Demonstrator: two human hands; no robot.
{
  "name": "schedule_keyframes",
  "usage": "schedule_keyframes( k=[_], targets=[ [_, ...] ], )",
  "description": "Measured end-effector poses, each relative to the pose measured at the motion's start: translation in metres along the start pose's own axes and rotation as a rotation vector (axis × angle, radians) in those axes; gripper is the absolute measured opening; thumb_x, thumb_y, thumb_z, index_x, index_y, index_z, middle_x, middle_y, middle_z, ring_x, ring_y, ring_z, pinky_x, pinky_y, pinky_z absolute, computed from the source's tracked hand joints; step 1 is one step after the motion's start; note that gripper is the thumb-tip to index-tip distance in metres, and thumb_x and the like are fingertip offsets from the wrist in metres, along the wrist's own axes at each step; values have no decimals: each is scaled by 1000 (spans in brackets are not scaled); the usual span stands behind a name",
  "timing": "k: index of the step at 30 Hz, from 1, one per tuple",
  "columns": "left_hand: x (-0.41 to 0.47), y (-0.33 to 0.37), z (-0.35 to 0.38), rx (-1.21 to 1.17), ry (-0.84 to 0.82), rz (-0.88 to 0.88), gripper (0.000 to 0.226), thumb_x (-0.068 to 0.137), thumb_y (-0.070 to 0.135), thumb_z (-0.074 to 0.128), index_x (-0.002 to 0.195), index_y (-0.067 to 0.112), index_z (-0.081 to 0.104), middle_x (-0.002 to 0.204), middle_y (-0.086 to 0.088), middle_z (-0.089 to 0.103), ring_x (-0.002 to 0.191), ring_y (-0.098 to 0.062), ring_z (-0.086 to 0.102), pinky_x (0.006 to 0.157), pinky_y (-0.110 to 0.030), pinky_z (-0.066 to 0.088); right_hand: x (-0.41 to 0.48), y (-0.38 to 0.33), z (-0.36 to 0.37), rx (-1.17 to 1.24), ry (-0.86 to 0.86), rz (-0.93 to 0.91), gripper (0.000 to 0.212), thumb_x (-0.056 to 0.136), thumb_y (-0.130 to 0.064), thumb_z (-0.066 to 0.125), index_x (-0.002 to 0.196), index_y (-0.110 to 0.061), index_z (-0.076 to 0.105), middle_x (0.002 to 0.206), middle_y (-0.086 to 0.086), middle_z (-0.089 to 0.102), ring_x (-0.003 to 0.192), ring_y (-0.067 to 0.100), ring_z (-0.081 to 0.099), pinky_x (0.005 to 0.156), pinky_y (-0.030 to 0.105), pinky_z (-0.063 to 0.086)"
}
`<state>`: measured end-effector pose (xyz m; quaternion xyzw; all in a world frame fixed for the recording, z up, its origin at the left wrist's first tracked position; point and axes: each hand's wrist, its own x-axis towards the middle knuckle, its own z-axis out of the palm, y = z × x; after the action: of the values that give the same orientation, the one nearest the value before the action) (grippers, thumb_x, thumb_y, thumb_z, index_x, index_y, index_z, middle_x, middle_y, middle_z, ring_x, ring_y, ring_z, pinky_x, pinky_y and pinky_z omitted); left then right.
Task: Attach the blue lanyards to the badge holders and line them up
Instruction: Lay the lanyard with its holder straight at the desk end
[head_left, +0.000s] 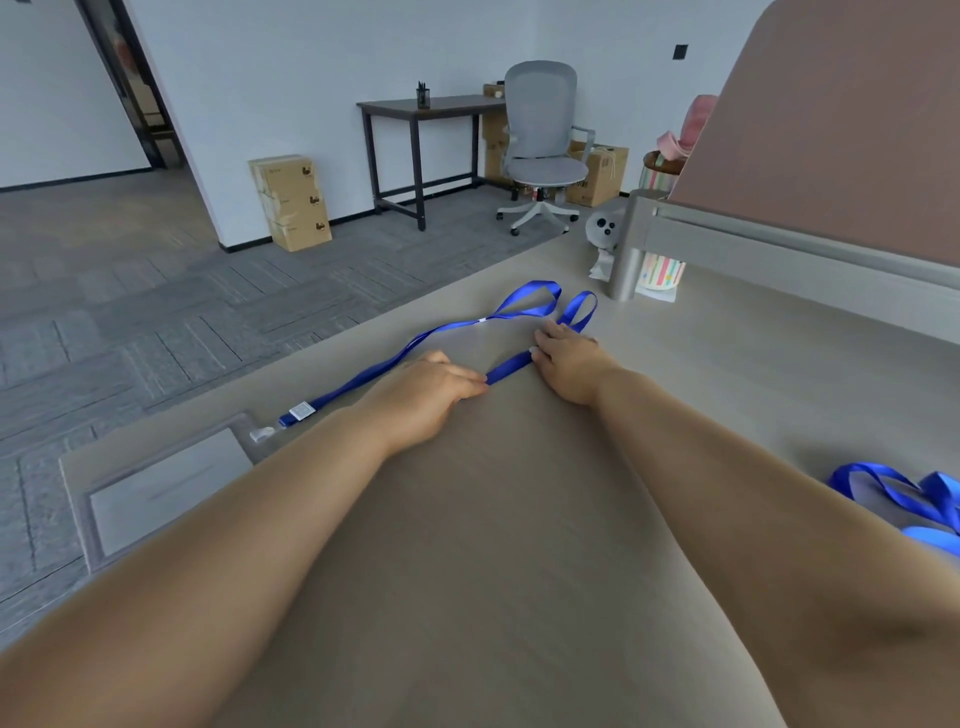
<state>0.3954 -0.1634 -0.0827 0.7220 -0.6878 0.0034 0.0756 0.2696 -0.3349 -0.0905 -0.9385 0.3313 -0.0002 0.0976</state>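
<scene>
Beige desk (519, 519). Left hand (431, 389) and right hand (569, 364) lie palm-down, fingers pressing a blue lanyard (511, 368) flat between them. Second lanyard (415, 343) beside it reaches a clear badge holder (166, 483). More lanyards (909, 499) far right. Behind: grey carpet (130, 291), office chair (543, 150), dark table (426, 109).

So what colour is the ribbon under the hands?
Bright blue lanyard, clearest in the head view.

Office: swivel chair (543, 150) by side desk (431, 106), carpet tiles (156, 291), desk partition (841, 119) (stacked boxes (296, 202) too).
</scene>
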Motion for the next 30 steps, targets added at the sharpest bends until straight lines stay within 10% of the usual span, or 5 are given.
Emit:
schedule_keyframes(
  k=[6, 30],
  targets=[
    [0, -4, 3, 14, 129, -54, 36, 92, 4, 43, 122, 15, 59, 126, 4, 58, 114, -19, 44, 93, -27, 35, -1, 0, 5, 65, 281, 49, 35, 95, -31, 40, 117, -8, 53, 130, 11, 43, 121, 30, 40, 98, 39, 40],
    [-91, 42, -23, 19, 7, -200, 33, 93, 24, 44, 124, 19, 54, 128, -1, 50, 120, -23, 44, 97, -39, 43, -125, -45, -10, 90, 231, 37, 27, 87, -15, 43, 104, -18, 64, 109, 8, 66, 102, 28, 58, 86, 37, 50]
  ],
)
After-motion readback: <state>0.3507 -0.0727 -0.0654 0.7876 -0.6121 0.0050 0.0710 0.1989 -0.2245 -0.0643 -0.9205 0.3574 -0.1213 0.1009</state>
